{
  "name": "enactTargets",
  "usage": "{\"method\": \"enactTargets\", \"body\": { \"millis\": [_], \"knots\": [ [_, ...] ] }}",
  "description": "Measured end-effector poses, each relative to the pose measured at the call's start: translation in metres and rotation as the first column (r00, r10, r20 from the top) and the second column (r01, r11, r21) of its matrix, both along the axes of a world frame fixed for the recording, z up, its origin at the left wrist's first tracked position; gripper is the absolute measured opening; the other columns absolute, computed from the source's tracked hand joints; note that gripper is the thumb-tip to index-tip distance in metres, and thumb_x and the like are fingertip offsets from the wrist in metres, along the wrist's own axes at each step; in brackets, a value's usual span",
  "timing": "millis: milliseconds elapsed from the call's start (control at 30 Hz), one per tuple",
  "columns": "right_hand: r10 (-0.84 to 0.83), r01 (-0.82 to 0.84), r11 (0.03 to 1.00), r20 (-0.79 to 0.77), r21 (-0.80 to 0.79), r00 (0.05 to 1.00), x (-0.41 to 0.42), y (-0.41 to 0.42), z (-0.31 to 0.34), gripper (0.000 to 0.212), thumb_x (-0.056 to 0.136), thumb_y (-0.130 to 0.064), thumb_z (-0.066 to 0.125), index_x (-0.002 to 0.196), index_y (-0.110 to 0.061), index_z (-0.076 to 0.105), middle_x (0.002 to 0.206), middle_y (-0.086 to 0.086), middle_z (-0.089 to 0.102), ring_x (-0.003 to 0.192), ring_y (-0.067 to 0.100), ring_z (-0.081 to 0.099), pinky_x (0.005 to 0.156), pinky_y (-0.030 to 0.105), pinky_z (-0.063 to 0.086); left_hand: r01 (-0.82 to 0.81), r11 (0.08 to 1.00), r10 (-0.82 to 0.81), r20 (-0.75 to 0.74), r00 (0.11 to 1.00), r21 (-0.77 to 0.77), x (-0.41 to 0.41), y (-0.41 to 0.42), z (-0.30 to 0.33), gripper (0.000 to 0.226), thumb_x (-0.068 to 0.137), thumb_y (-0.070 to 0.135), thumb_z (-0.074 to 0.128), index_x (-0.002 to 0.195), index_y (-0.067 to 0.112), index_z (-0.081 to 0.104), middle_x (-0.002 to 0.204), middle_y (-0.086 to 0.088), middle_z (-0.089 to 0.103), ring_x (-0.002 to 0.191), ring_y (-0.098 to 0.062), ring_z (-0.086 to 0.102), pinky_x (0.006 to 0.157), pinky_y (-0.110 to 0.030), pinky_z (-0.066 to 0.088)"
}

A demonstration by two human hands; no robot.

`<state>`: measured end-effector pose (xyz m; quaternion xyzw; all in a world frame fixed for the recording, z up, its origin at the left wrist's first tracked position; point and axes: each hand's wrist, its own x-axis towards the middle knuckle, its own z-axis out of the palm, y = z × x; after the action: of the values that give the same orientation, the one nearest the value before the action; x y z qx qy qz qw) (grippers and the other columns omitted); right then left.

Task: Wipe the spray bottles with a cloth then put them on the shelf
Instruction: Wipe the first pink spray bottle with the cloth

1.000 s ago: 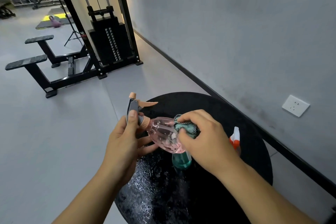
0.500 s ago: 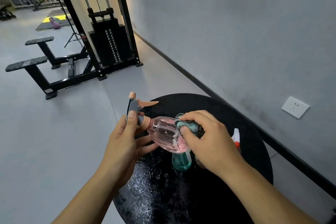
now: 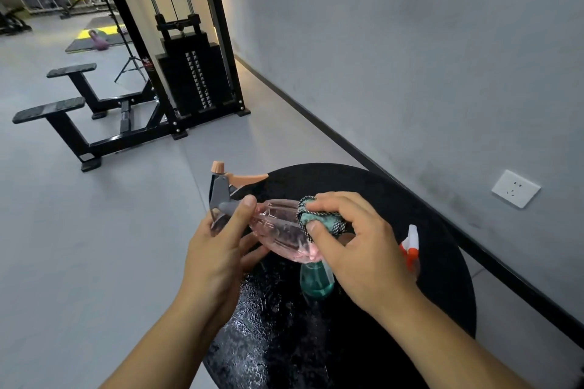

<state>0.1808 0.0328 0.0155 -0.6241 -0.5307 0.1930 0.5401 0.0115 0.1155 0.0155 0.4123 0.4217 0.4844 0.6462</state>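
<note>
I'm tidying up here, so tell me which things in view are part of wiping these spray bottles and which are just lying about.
Part of the job:
- pink spray bottle, held by the left hand
- cloth, pressed on it by the right hand
- teal bottle and orange-and-white sprayer, on the black table

Just lying about:
- weight machine
- purple kettlebell
- wall socket
</note>
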Motion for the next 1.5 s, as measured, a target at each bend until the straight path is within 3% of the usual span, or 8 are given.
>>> {"method": "enactTargets", "body": {
  "millis": [333, 633, 733, 900, 1000, 1167, 1367, 1500],
  "knots": [
    [0.039, -0.057, 0.996, -0.231, -0.070, 0.972, 0.001, 0.005, -0.001, 0.019, 0.094, -0.019, 0.074, 0.104, -0.035, 0.075, 0.110, -0.015, 0.073, 0.104, 0.003, 0.069, 0.090, 0.028, 0.058, 0.017, 0.996, -0.001, 0.177, 0.984, -0.088, -0.011, 0.010, 0.001, 0.017, 0.080, 0.018, 0.078, 0.096, 0.015, 0.072, 0.091, -0.005, 0.079, 0.076, -0.017, 0.075, 0.071, -0.030, 0.066],
    [-0.033, -0.009, 0.997, -0.512, -0.080, 0.858, 0.005, 0.006, -0.005, 0.019, 0.092, -0.013, 0.076, 0.099, -0.030, 0.080, 0.097, -0.001, 0.080, 0.090, 0.021, 0.077, 0.084, 0.050, 0.063, 0.053, 0.998, -0.049, 0.104, 0.993, -0.041, -0.005, 0.002, 0.002, 0.007, 0.094, 0.023, 0.072, 0.096, 0.020, 0.079, 0.101, -0.004, 0.080, 0.080, -0.016, 0.075, 0.069, -0.036, 0.065],
    [-0.072, 0.035, 0.996, -0.546, -0.078, 0.835, 0.008, 0.007, -0.007, 0.018, 0.091, -0.014, 0.077, 0.100, -0.030, 0.080, 0.096, 0.000, 0.080, 0.090, 0.021, 0.078, 0.084, 0.049, 0.063, 0.112, 0.992, -0.110, 0.038, 0.993, -0.053, -0.003, -0.001, 0.003, 0.015, 0.096, 0.037, 0.072, 0.104, 0.027, 0.079, 0.113, -0.001, 0.080, 0.090, -0.020, 0.075, 0.085, -0.048, 0.062],
    [-0.074, 0.040, 0.996, -0.447, -0.085, 0.892, 0.009, 0.005, -0.007, 0.017, 0.091, -0.017, 0.077, 0.100, -0.032, 0.079, 0.096, -0.010, 0.079, 0.087, 0.009, 0.076, 0.074, 0.026, 0.061, 0.166, 0.975, -0.155, 0.085, 0.984, -0.149, -0.004, -0.003, 0.009, 0.032, 0.092, 0.048, 0.073, 0.116, 0.028, 0.076, 0.117, -0.011, 0.077, 0.089, -0.034, 0.078, 0.073, -0.045, 0.066],
    [-0.065, 0.031, 0.995, -0.362, -0.099, 0.930, 0.009, 0.005, -0.006, 0.018, 0.091, -0.019, 0.077, 0.101, -0.034, 0.078, 0.102, -0.016, 0.077, 0.095, 0.003, 0.072, 0.087, 0.031, 0.061, 0.200, 0.963, -0.181, 0.118, 0.976, -0.182, -0.007, -0.001, 0.009, 0.036, 0.091, 0.048, 0.071, 0.121, 0.029, 0.074, 0.117, -0.015, 0.075, 0.092, -0.043, 0.078, 0.072, -0.048, 0.066],
    [-0.029, 0.025, 0.999, -0.122, -0.033, 0.992, 0.007, 0.005, -0.002, 0.021, 0.093, -0.020, 0.075, 0.107, -0.035, 0.077, 0.109, -0.023, 0.071, 0.108, -0.002, 0.066, 0.094, 0.024, 0.056, 0.227, 0.959, -0.206, 0.130, 0.970, -0.171, -0.008, 0.002, 0.005, 0.028, 0.095, 0.047, 0.067, 0.114, 0.027, 0.069, 0.103, -0.011, 0.079, 0.090, -0.042, 0.078, 0.072, -0.048, 0.066],
    [-0.001, 0.000, 0.999, 0.029, 0.046, 1.000, 0.003, 0.008, -0.004, 0.022, 0.091, -0.017, 0.078, 0.110, -0.029, 0.078, 0.117, -0.020, 0.066, 0.116, -0.004, 0.060, 0.085, 0.008, 0.050, 0.296, 0.944, -0.287, 0.079, 0.955, -0.149, 0.006, -0.001, 0.000, 0.024, 0.101, 0.043, 0.064, 0.117, 0.025, 0.067, 0.104, -0.007, 0.076, 0.089, -0.037, 0.075, 0.094, -0.063, 0.060],
    [0.034, -0.030, 0.999, 0.180, -0.026, 0.983, 0.006, 0.011, -0.008, 0.020, 0.091, -0.020, 0.077, 0.109, -0.029, 0.079, 0.114, -0.020, 0.065, 0.111, -0.004, 0.061, 0.089, 0.005, 0.045, 0.304, 0.948, -0.303, 0.017, 0.953, -0.099, 0.008, -0.003, -0.005, 0.021, 0.104, 0.036, 0.063, 0.121, 0.024, 0.068, 0.102, -0.002, 0.074, 0.083, -0.029, 0.074, 0.087, -0.052, 0.062]
  ]
}}
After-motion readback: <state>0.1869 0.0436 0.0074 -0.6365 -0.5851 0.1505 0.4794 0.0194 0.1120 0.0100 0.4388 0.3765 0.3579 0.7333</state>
